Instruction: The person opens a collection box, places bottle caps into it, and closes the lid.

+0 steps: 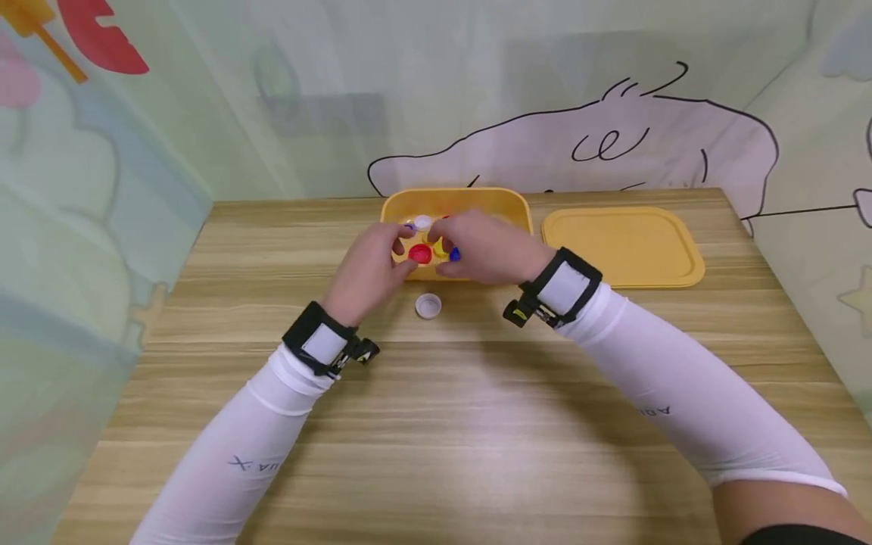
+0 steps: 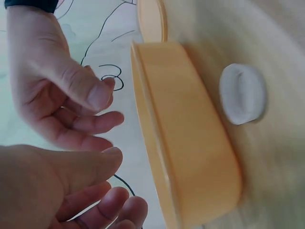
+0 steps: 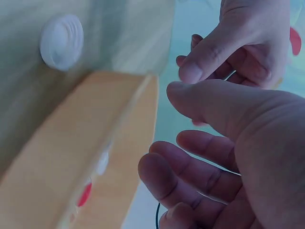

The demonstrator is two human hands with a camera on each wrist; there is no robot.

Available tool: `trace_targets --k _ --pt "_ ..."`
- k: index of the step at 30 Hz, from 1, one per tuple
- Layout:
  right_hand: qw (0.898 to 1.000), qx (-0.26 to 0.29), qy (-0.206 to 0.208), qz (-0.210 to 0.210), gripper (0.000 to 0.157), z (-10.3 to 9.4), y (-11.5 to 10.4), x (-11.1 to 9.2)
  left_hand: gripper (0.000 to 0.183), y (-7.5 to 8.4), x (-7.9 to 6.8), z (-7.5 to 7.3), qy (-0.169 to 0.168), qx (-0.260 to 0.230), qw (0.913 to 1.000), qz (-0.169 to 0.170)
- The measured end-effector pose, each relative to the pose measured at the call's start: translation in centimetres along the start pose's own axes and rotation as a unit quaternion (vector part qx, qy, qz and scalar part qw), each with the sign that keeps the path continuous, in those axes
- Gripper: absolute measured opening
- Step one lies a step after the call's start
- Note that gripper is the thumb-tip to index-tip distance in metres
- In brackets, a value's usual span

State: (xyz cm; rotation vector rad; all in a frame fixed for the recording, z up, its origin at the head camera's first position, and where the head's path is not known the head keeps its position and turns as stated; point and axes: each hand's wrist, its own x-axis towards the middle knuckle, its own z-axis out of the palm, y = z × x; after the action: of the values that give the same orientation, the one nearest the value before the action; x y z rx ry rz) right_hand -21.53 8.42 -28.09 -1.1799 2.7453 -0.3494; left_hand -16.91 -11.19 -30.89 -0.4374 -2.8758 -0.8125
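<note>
Both hands hover over an orange-yellow plastic box (image 1: 456,198) at the back of the table. The left hand (image 1: 368,269) is above the box's left end, fingers loosely bent and apart, holding nothing visible. Opposite it, the right hand (image 1: 487,246) has its fingers spread and relaxed; the right wrist view shows nothing in its grasp. Inside the box lie a red bottle cap (image 1: 420,253), a white cap (image 1: 422,222), a blue cap (image 1: 455,255) and a yellow one (image 1: 439,248), partly covered by the fingers. A white screw cap (image 1: 428,306) lies on the table in front of the box.
A flat orange-yellow lid (image 1: 623,246) lies on the wooden table (image 1: 477,424) to the right of the box. Behind the box hangs a printed curtain (image 1: 450,91) with cartoon drawings, and more printed cloth borders both sides.
</note>
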Motion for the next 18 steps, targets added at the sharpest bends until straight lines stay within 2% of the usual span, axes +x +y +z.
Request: trace_targets --k 4,8,14,18 --pt "1.0 0.012 -0.025 0.001 0.048 1.1 -0.5 -1.0 0.041 -0.5 -2.0 0.4 -0.01 -0.006 0.9999 -0.01" --pt "0.998 0.045 -0.038 -0.009 0.043 2.6 -0.7 -1.4 0.04 -1.1 -3.3 1.6 -0.034 -0.006 0.9991 -0.025" --pt "0.997 0.049 -0.047 -0.03 0.025 5.3 -0.8 -1.2 0.033 -1.9 -4.0 3.7 -0.065 0.009 0.9977 -0.018" --pt "0.998 0.04 -0.042 -0.02 0.027 6.5 -0.9 -0.9 0.026 -2.2 -3.8 4.6 -0.077 0.008 0.9968 -0.02"
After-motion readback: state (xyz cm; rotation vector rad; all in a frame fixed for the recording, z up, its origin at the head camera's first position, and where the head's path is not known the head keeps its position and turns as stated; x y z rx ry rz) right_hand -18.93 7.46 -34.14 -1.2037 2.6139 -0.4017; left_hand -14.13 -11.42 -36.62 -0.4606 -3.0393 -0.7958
